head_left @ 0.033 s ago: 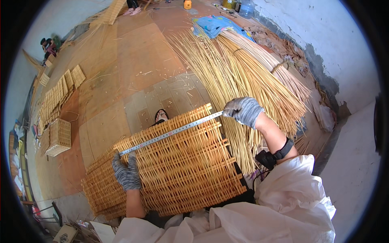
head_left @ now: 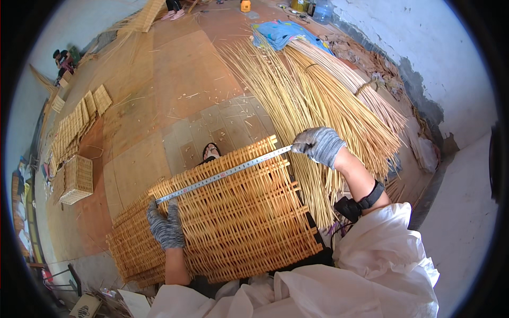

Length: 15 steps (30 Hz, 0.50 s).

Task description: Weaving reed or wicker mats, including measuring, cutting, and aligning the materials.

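Note:
A woven wicker panel [head_left: 233,217] lies tilted across my lap, its slats light brown. Over its far part a steel measuring tape [head_left: 222,174] is pulled out straight, from the panel's left edge to just past its right edge. My left hand [head_left: 166,225], in a grey knitted glove, pinches the tape's left end at the panel's edge. Wrapped round the tape's other end is my right hand [head_left: 319,145], gloved alike; the tape's case, if there, is hidden in it. More wicker panels [head_left: 135,238] lie under and left of the first.
Long loose wicker rods [head_left: 318,106] spread on the floor to the right, a blue cloth [head_left: 289,34] over their far end. At left stand a wicker box [head_left: 78,179] and stacked panels [head_left: 79,124]. A person [head_left: 64,61] sits far left. My foot [head_left: 211,152] shows beyond the panel.

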Tool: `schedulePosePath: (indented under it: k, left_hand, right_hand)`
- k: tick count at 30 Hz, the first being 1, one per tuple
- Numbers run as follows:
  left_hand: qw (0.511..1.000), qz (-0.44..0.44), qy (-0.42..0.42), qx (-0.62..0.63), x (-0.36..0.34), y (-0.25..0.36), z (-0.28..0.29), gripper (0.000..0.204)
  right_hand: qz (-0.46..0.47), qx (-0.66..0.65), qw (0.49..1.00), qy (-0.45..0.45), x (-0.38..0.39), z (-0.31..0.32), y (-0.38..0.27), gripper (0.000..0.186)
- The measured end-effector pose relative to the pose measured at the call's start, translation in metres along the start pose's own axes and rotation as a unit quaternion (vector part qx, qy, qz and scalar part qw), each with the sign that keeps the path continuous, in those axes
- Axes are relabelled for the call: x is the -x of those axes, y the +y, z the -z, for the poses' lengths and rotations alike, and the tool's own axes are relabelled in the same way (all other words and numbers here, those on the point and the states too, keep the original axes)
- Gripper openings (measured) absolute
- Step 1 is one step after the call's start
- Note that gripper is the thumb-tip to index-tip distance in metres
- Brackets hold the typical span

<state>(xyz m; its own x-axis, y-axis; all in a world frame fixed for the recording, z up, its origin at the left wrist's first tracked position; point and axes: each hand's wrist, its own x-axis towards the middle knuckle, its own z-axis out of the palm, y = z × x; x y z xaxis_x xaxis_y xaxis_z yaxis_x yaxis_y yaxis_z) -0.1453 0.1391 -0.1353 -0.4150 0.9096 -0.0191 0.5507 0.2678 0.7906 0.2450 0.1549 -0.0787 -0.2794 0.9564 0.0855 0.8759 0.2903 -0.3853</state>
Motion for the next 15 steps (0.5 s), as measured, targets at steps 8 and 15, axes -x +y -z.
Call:
schedulePosePath:
  k: [8, 15]
  left_hand:
    - [1.0, 0.007, 0.004, -0.003, -0.0022, 0.0039, -0.0009, 0.063]
    - [1.0, -0.004, 0.01, 0.0, -0.0029, 0.0004, -0.0027, 0.062]
  right_hand:
    - [0.02, 0.0, 0.999, 0.025, 0.0001, 0.0045, -0.0031, 0.011]
    - [0.01, 0.009, 1.0, 0.024, 0.0007, 0.0057, -0.0059, 0.012]
